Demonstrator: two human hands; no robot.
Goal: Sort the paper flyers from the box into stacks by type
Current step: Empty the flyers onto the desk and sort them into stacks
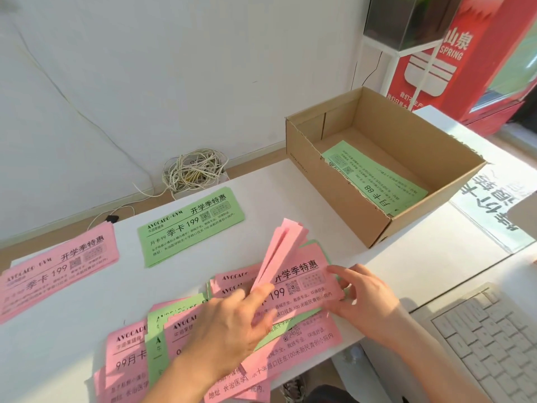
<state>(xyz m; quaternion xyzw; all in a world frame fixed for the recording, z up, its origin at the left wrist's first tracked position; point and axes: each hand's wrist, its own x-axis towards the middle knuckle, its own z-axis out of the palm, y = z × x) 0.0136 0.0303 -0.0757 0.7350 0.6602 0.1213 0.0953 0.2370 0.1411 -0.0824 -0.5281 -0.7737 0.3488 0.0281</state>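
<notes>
Left hand [232, 324] pinches fanned pink flyers [283, 251] over mixed pile [130, 359]; right hand [363, 295] grips top flyer [308, 283] edge. Green stack [189, 228], pink stack [58, 271] sit apart on surface [290, 193].

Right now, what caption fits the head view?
Left hand holds pink flyers over a mixed pile; pink stack, green stack and box beyond.

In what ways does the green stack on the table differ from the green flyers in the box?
The green stack lies on the table, text upright to the camera; the box flyers lie upside down. The stack shows 199, the box flyers 88. Both are green and flat.
</notes>
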